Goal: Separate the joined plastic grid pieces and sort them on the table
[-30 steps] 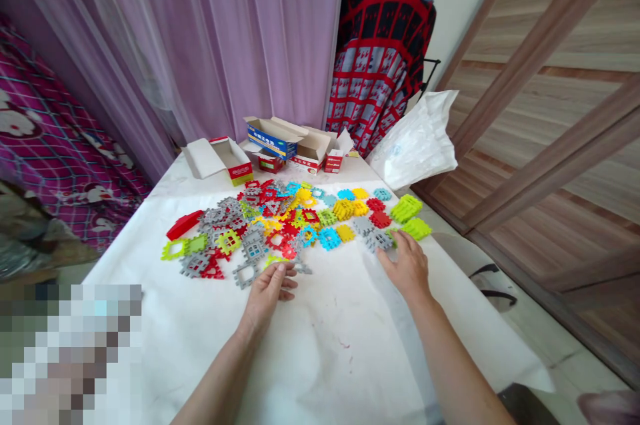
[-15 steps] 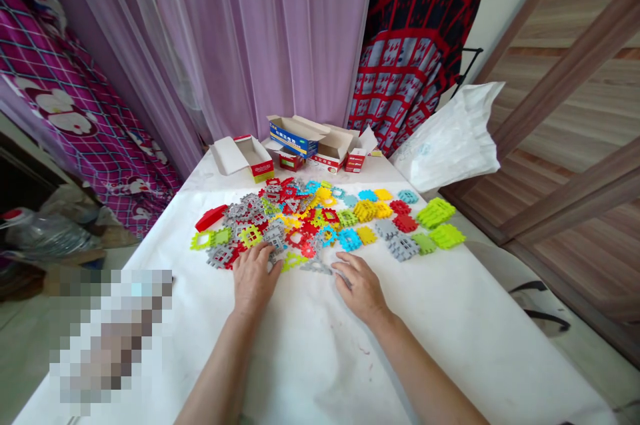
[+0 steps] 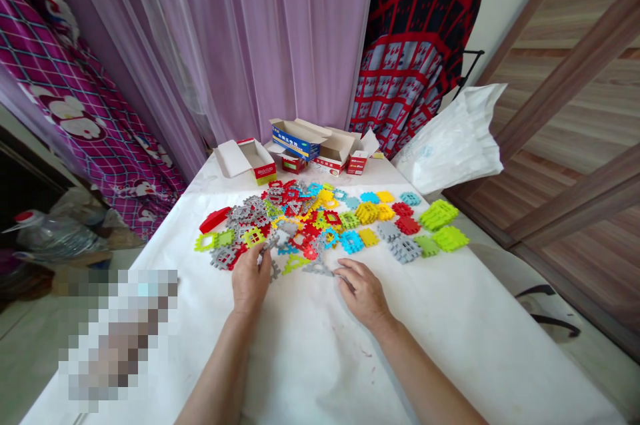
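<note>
My left hand (image 3: 251,277) pinches a grey interlocking building piece (image 3: 271,244) between thumb and fingers, at the near edge of a mixed heap of toothed plastic pieces. My right hand (image 3: 364,288) rests on the cloth with its fingers apart and holds nothing. Its fingertips are close to a flat grey triangular piece (image 3: 318,269); whether they touch it I cannot tell. Between the hands lies a lime-green triangular piece (image 3: 295,264). The heap behind holds grey, red, yellow, blue and green pieces, such as a red square frame (image 3: 331,217).
Sorted by colour on the right are lime-green stacks (image 3: 450,238), grey squares (image 3: 405,248), red pieces (image 3: 409,225) and yellow ones (image 3: 367,212). Opened cardboard boxes (image 3: 295,138) stand at the back of the white-covered table (image 3: 310,352). A white bag (image 3: 450,138) is at the back right.
My left hand has closed its fingers on a grey piece and lifted it slightly from the heap, turning it on edge. My right hand has barely moved.
</note>
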A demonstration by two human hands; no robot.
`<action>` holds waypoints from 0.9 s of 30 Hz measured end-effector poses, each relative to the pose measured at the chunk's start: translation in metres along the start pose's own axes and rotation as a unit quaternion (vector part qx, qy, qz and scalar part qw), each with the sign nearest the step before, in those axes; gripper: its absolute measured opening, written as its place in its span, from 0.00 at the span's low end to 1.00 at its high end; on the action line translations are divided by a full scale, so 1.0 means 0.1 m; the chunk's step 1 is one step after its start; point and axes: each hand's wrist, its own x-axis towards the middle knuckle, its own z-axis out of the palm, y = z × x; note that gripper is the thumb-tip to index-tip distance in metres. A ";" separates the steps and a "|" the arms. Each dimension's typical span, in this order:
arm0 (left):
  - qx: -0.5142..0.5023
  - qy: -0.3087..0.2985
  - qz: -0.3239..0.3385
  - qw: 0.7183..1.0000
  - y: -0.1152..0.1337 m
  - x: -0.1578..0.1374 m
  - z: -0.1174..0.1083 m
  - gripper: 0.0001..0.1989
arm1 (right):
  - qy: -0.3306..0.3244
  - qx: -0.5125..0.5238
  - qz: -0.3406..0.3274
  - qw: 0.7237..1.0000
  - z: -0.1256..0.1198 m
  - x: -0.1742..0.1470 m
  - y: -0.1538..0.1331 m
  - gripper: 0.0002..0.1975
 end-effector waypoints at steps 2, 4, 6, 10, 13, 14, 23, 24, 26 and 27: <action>-0.152 0.030 -0.073 0.985 0.00 0.01 0.01 0.14 | 0.005 0.004 0.002 1.000 0.00 0.00 0.00 0.12; -0.300 0.010 -0.159 0.941 0.05 0.01 0.01 0.18 | 0.009 0.006 0.005 1.000 0.01 0.00 0.01 0.12; -0.409 -0.042 -0.233 0.881 0.13 -0.01 0.00 0.23 | 0.011 0.007 0.006 1.000 0.01 0.00 0.02 0.12; -0.492 -0.151 -0.303 0.802 0.31 -0.10 -0.02 0.29 | 0.017 0.018 0.008 1.000 0.02 0.00 0.00 0.13; -0.475 -0.203 -0.317 0.796 0.42 -0.19 0.00 0.29 | 0.022 0.036 0.018 0.999 0.04 0.01 -0.09 0.18; -0.466 -0.216 -0.317 0.798 0.45 -0.22 0.01 0.29 | 0.022 0.044 0.020 0.999 0.05 0.01 -0.13 0.20; -0.429 -0.299 -0.289 0.802 0.54 -0.37 0.12 0.29 | 0.013 0.080 0.066 0.995 0.11 0.06 -0.37 0.28; -0.427 -0.300 -0.286 0.804 0.54 -0.38 0.13 0.30 | 0.011 0.076 0.067 0.995 0.10 0.06 -0.37 0.28; -0.425 -0.299 -0.280 0.807 0.54 -0.39 0.15 0.30 | 0.009 0.072 0.067 0.995 0.08 0.06 -0.35 0.27; -0.425 -0.298 -0.280 0.808 0.54 -0.39 0.15 0.30 | 0.009 0.073 0.066 0.995 0.07 0.06 -0.35 0.26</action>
